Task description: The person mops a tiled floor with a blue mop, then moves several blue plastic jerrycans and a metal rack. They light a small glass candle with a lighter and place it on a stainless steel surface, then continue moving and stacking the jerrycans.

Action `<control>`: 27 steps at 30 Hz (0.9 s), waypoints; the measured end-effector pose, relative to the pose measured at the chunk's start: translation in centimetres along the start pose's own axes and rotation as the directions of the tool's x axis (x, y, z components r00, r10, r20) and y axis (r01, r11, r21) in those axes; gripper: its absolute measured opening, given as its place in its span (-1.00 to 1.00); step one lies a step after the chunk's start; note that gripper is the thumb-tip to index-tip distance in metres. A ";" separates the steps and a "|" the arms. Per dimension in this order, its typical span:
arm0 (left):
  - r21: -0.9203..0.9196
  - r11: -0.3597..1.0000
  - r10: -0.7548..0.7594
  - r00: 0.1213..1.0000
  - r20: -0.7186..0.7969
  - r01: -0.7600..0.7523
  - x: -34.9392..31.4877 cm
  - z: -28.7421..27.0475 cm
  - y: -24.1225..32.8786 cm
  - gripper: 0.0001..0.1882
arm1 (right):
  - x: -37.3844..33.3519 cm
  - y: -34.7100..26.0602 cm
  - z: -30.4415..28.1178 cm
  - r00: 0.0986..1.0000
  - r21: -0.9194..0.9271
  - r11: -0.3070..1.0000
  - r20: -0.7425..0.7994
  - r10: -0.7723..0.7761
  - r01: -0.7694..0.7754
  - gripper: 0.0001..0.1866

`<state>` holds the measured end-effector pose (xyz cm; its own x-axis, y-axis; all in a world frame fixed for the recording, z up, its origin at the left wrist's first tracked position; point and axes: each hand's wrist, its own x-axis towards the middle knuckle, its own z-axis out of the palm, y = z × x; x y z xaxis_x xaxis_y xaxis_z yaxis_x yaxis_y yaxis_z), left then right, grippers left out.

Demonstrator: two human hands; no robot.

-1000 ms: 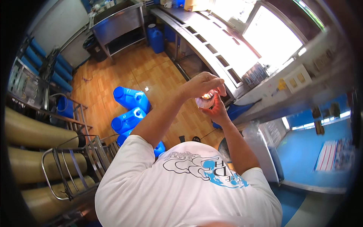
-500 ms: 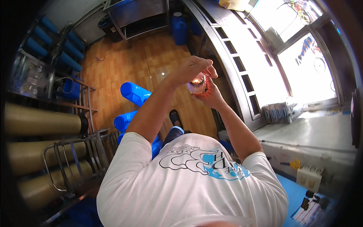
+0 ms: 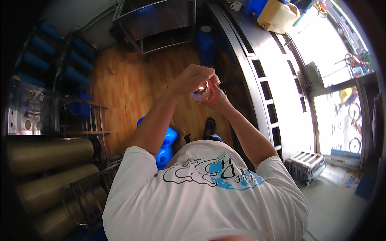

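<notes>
While both forearms rise from the white shirt at the lower edge, the hands meet in front of the chest, above the wooden floor. Between them sits a small round thing, glinting, with a warm orange spot on top; what it is cannot be made out. The right hand lies under and just behind it, its grip cupped about the underside. The left hand comes over from the left, fingers curled down onto its top, touching. Fingers hide most of its sides, so its long axis cannot be told. Farther off, blue bottles lie on the floor, a dark worktop runs along the right, and a metal rack stands at the far end.
</notes>
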<state>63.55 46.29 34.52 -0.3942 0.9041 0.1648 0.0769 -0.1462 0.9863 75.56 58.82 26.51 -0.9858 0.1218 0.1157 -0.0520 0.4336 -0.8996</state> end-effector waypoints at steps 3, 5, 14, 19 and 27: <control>0.030 0.998 -0.050 0.997 -0.065 0.052 4.0 -4.4 -1.4 -0.61 | 6.4 2.4 -0.9 0.998 0.019 1.000 0.063 0.017 -0.019 -0.11; 0.093 0.994 -0.056 0.994 -0.093 0.065 6.7 -7.4 -2.1 -0.62 | 11.1 3.9 -1.5 0.987 -0.069 0.993 0.130 0.100 -0.091 -0.15; 0.140 0.982 -0.107 0.983 -0.149 0.128 17.3 -21.7 -6.4 -0.61 | 28.8 8.9 -2.0 0.993 -0.014 1.000 0.119 0.024 -0.022 -0.17; 0.237 0.960 -0.134 0.989 -0.064 0.146 22.6 -30.6 -9.0 -0.62 | 38.0 11.8 -0.9 0.988 -0.004 0.992 0.093 0.124 -0.124 -0.15; 0.646 0.755 -0.186 0.982 0.038 0.118 32.1 -39.9 -14.1 -0.69 | 50.3 19.3 -1.0 0.968 0.136 0.961 0.108 0.228 -0.241 -0.23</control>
<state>13.27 61.34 26.33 -0.3662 0.9303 -0.0220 0.6029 0.2552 0.7559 25.17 74.19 15.39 -0.9831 0.1204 -0.1380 0.1659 0.2661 -0.9495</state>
